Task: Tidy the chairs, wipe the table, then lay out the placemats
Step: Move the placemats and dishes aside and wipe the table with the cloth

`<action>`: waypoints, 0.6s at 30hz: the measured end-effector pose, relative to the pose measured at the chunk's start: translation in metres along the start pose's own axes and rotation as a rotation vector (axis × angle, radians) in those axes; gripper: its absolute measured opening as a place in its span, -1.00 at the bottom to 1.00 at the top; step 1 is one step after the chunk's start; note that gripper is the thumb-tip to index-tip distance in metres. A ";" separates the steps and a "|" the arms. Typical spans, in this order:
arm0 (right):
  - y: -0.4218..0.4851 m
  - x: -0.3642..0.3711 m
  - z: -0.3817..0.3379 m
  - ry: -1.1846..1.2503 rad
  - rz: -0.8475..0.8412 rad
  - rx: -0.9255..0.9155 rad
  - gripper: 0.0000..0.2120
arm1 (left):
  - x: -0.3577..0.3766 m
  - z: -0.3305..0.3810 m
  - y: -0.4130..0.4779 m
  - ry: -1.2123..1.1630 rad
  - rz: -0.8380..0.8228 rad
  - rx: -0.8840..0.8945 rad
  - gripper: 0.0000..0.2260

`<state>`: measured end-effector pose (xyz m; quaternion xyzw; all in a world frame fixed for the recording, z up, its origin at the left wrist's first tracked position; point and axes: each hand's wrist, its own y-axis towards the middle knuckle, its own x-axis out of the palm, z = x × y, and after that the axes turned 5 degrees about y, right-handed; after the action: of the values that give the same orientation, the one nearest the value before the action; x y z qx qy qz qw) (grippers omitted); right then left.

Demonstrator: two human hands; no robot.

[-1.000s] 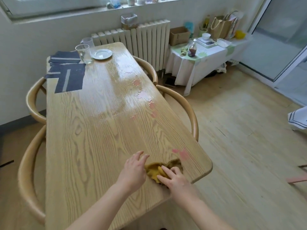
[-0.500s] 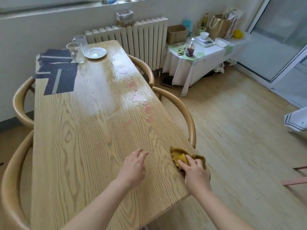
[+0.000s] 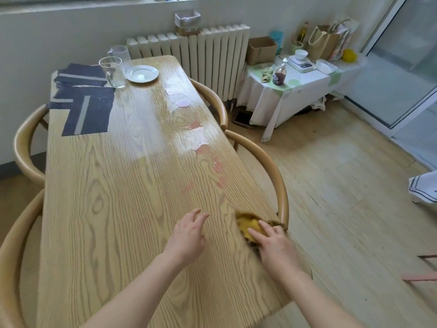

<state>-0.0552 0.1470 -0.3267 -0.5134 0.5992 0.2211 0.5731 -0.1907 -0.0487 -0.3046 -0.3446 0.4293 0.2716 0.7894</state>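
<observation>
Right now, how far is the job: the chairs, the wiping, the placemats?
Looks done: the chairs stand pushed in around the table. In hand: the right hand presses a yellow cloth on the table's near right edge; the left hand is open. Left: pink smears further up the right side, and the placemats lie piled at the far left corner, not yet laid out.

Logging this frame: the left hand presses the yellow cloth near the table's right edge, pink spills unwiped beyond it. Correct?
No. The head view shows the right hand pressing the yellow cloth near the table's right edge; the left hand is off the cloth. Pink spills lie unwiped beyond it.
</observation>
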 end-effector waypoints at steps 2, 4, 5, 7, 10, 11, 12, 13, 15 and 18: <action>0.012 -0.005 0.002 0.006 0.000 0.074 -0.50 | -0.004 -0.007 0.003 -0.018 0.014 -0.024 -0.45; 0.018 -0.007 -0.007 0.007 -0.004 0.098 -0.48 | -0.007 -0.014 0.006 -0.034 0.025 -0.039 -0.45; 0.021 -0.006 -0.015 0.001 -0.007 0.094 -0.46 | -0.009 -0.019 0.008 -0.042 0.025 -0.050 -0.45; 0.024 -0.002 -0.035 -0.005 -0.028 0.062 -0.43 | -0.012 -0.026 0.011 -0.054 0.023 -0.062 -0.44; 0.028 0.003 -0.070 -0.030 -0.069 -0.063 -0.42 | -0.018 -0.036 0.017 -0.068 0.042 -0.064 -0.44; 0.029 0.004 -0.083 -0.049 -0.088 -0.120 -0.43 | -0.019 -0.038 0.018 -0.073 0.054 -0.064 -0.45; 0.030 0.005 -0.094 -0.070 -0.109 -0.175 -0.44 | -0.021 -0.041 0.020 -0.078 0.067 -0.064 -0.46; 0.030 0.005 -0.101 -0.094 -0.127 -0.224 -0.45 | -0.022 -0.042 0.020 -0.083 0.079 -0.062 -0.47; 0.034 0.003 -0.109 -0.134 -0.146 -0.280 -0.45 | -0.025 -0.047 0.021 -0.096 0.090 -0.062 -0.49; 0.041 -0.002 -0.101 -0.162 -0.132 -0.298 -0.49 | -0.027 -0.055 0.022 -0.097 0.073 -0.072 -0.50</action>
<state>-0.1374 0.0768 -0.3134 -0.6114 0.4766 0.3102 0.5503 -0.2465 -0.0822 -0.3098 -0.3434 0.3929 0.3316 0.7860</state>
